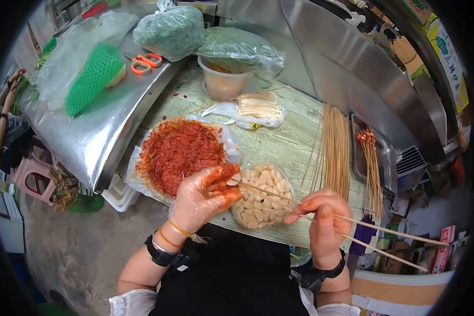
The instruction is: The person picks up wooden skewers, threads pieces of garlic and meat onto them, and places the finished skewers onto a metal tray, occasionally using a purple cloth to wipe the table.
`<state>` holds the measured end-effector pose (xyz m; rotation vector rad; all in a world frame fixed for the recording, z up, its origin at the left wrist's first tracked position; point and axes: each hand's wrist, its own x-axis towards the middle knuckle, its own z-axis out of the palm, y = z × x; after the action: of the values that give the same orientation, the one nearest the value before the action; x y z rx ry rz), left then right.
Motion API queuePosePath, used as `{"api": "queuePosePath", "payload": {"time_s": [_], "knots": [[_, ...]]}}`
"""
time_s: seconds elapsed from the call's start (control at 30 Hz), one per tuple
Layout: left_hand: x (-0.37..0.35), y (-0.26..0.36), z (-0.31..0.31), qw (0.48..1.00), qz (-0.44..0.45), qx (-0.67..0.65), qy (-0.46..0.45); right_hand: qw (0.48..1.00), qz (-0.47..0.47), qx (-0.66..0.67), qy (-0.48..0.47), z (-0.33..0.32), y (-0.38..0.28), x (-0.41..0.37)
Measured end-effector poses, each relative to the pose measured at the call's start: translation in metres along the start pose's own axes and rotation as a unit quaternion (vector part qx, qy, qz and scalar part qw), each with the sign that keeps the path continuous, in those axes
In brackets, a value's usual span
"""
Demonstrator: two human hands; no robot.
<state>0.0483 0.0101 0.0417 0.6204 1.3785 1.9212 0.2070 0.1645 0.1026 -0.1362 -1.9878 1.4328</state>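
My left hand (pixel 203 195), in a clear glove smeared with red paste, pinches a pale slice (pixel 234 179) at the tip of a wooden skewer. Two long skewers (pixel 389 233) pass through the closed fingers of my right hand (pixel 324 218), their ends pointing right. Below the skewer tips is a container of pale slices (pixel 263 197). Left of it, a lined bowl holds red seasoned meat or paste (pixel 179 152), partly behind my left hand.
Bundled bare skewers (pixel 336 150) lie right of the slices, beside a metal tray (pixel 359 158) with loaded red-tipped skewers (pixel 371 168). Behind are a bag of pale sticks (pixel 259 106), a tub (pixel 224 84), bagged greens (pixel 171 31) and orange scissors (pixel 146 63). Another person's arm (pixel 4 113) shows far left.
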Motion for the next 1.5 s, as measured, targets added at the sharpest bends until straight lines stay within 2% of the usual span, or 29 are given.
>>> {"api": "queuePosePath", "payload": {"time_s": [0.03,0.17,0.27,0.33,0.37,0.43,0.47,0.53,0.57,0.63,0.67,0.73,0.9,0.97,1.03,1.13,1.3,1.5], "knots": [[-0.002,-0.003,0.001,1.000,0.020,-0.006,0.015,0.998,-0.003,-0.044,-0.033,0.001,-0.003,0.000],[-0.007,-0.006,-0.004,1.000,0.013,0.025,0.010,0.997,0.002,-0.049,-0.059,0.008,-0.010,0.000],[-0.008,-0.008,-0.007,1.000,-0.004,-0.011,0.000,0.996,0.023,-0.053,-0.068,0.005,-0.016,-0.002],[-0.006,-0.011,-0.009,0.993,-0.029,-0.114,0.019,1.000,0.018,0.001,-0.001,-0.002,-0.016,-0.008],[-0.005,-0.013,-0.010,0.993,-0.026,-0.112,0.021,1.000,0.005,0.000,0.011,-0.005,-0.014,-0.009],[-0.003,-0.018,-0.009,0.976,-0.007,-0.217,0.036,1.000,-0.007,-0.007,0.011,-0.006,-0.009,-0.013],[-0.003,-0.017,-0.009,0.976,-0.007,-0.217,0.036,1.000,-0.018,-0.016,0.013,-0.006,-0.007,-0.015],[-0.002,-0.012,-0.007,0.952,-0.030,-0.302,0.033,1.000,-0.016,-0.019,0.009,-0.002,-0.006,-0.019],[-0.002,-0.013,-0.007,0.952,-0.030,-0.302,0.032,1.000,-0.015,-0.021,0.004,0.001,-0.006,-0.020],[-0.002,-0.017,-0.007,0.985,0.000,-0.168,0.049,0.999,-0.021,-0.030,0.001,0.003,-0.007,-0.019],[-0.002,-0.019,-0.007,0.985,0.001,-0.167,0.050,0.999,-0.027,-0.038,-0.002,0.004,-0.007,-0.019],[-0.001,-0.022,-0.008,0.960,-0.021,-0.274,0.056,0.999,-0.024,-0.042,-0.008,0.005,-0.007,-0.019],[-0.002,-0.024,-0.006,0.954,-0.003,-0.291,0.067,0.992,-0.059,-0.104,-0.041,0.001,-0.008,-0.015],[-0.001,-0.024,-0.006,0.953,-0.002,-0.294,0.072,0.999,-0.015,-0.052,0.005,-0.002,-0.001,-0.020],[0.000,-0.022,-0.004,0.927,-0.017,-0.369,0.072,1.000,-0.004,-0.024,0.010,0.003,0.004,-0.021],[0.000,-0.027,-0.004,0.946,0.015,-0.318,0.053,1.000,0.005,-0.004,0.012,0.007,0.007,-0.021],[0.002,-0.029,-0.001,0.936,0.012,-0.346,0.060,1.000,0.002,0.003,0.006,0.016,0.011,-0.019],[0.004,-0.038,-0.003,0.917,0.021,-0.392,0.070,0.994,-0.057,-0.090,-0.037,0.019,0.011,-0.018]]}}
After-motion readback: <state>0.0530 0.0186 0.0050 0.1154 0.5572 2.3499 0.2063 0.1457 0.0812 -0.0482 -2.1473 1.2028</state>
